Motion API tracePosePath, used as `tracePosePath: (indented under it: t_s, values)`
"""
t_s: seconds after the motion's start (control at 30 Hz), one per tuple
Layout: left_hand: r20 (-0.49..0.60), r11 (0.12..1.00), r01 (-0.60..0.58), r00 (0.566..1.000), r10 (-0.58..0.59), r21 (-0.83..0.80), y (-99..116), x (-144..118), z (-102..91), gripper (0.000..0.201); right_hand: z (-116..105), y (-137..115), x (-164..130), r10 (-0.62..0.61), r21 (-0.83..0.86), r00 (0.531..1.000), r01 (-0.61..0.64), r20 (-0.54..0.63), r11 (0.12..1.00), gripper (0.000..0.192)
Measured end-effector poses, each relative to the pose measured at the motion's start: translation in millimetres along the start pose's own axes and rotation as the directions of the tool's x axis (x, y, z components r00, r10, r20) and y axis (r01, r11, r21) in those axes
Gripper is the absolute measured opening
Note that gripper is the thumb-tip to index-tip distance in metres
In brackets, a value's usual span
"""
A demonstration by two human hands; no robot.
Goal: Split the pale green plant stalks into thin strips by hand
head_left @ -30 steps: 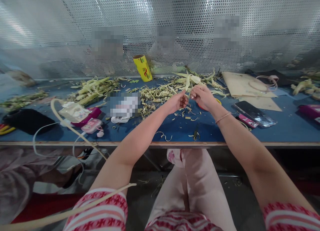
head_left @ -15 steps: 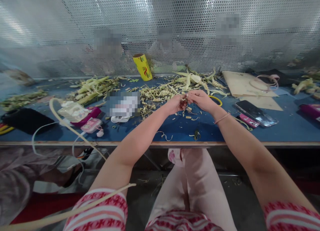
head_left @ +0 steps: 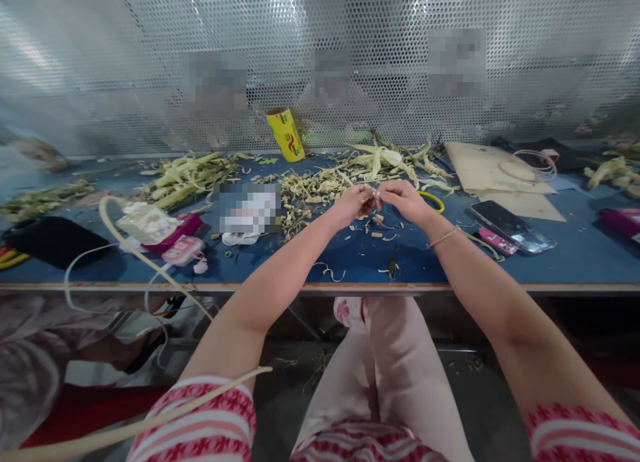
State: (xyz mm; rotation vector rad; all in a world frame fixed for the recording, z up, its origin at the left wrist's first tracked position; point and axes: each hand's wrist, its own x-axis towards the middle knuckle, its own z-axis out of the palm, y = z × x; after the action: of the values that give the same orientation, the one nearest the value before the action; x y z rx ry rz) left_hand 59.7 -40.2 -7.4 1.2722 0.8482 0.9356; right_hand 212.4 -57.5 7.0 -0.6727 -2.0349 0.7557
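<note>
Both hands have drawn closer together above the blue table [head_left: 575,255]. The left hand [head_left: 353,205] and right hand [head_left: 406,199] pinch one small plant scrap [head_left: 374,194] between touching fingertips; peeling continues, scraps just beyond.

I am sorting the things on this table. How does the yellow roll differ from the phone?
The yellow roll stands tilted by the mesh wall; the phone lies flat, near the right hand. The roll is a bright tube with red print; the phone is a dark, glossy slab. Both rest on the blue table.
</note>
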Motion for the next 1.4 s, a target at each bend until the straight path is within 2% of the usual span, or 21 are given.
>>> tracePosePath:
  t_s: [0.1, 0.17, 0.3, 0.4, 0.47, 0.6, 0.73, 0.83, 1.03, 1.13, 1.23, 1.3, 1.4]
  values:
    - [-0.071, 1.0, -0.025, 0.997, 0.025, 0.001, 1, 1, -0.9, 0.02, 1, 1, 1, 0.019, 0.056, 0.998, -0.015, -0.066, 0.998, 0.032]
    - [-0.06, 0.998, 0.003, 0.998, -0.007, -0.055, 2, 0, -1.7, 0.017, 2, 1, 1, 0.029, 0.103, 0.997, -0.021, -0.069, 0.994, 0.028]
    - [0.028, 0.984, 0.137, 0.99, -0.135, -0.115, 9, -5, -2.4, 0.019, 2, 2, 3, 0.061, 0.158, 0.995, -0.048, -0.079, 0.986, 0.019]
    - [0.119, 0.961, 0.26, 0.961, -0.249, -0.088, 14, -8, -2.6, 0.03, 2, 6, 5, 0.128, 0.161, 0.988, -0.113, -0.089, 0.98, 0.014]
    - [0.155, 0.953, 0.288, 0.95, -0.273, -0.091, 16, -9, -3.0, 0.033, 3, 10, 6, 0.172, 0.174, 0.981, -0.155, -0.091, 0.972, 0.011]
    - [0.133, 0.981, 0.172, 0.978, -0.159, -0.091, 15, -11, -3.8, 0.017, 5, 15, 7, 0.255, 0.267, 0.959, -0.216, -0.121, 0.939, 0.013]
    - [0.058, 0.998, 0.057, 0.997, -0.055, -0.021, 9, -10, -5.4, 0.022, 7, 17, 9, 0.35, 0.348, 0.919, -0.273, -0.183, 0.897, 0.015]
    - [0.068, 0.996, -0.02, 0.998, 0.014, 0.088, 5, -7, -7.3, 0.022, 4, 17, 11, 0.372, 0.395, 0.892, -0.254, -0.258, 0.883, 0.015]
    - [0.07, 0.935, -0.207, 0.978, 0.195, 0.288, 4, -4, -8.3, 0.02, -10, 15, 10, 0.378, 0.463, 0.853, -0.189, -0.36, 0.866, 0.02]
    - [0.041, 0.909, -0.237, 0.97, 0.238, 0.342, 6, -5, -8.8, 0.018, -15, 14, 9, 0.336, 0.422, 0.856, -0.157, -0.394, 0.893, 0.019]
    - [-0.033, 0.91, -0.243, 0.962, 0.27, 0.337, 9, -3, -10.9, 0.016, -14, 11, 9, 0.33, 0.416, 0.836, -0.137, -0.439, 0.899, 0.015]
    - [-0.076, 0.911, -0.258, 0.952, 0.296, 0.323, 9, -2, -12.7, 0.014, -12, 11, 9, 0.362, 0.417, 0.818, -0.168, -0.447, 0.893, 0.011]
    - [-0.125, 0.902, -0.295, 0.929, 0.347, 0.315, 9, 0, -15.2, 0.01, -9, 16, 11, 0.452, 0.407, 0.787, -0.283, -0.419, 0.869, 0.006]
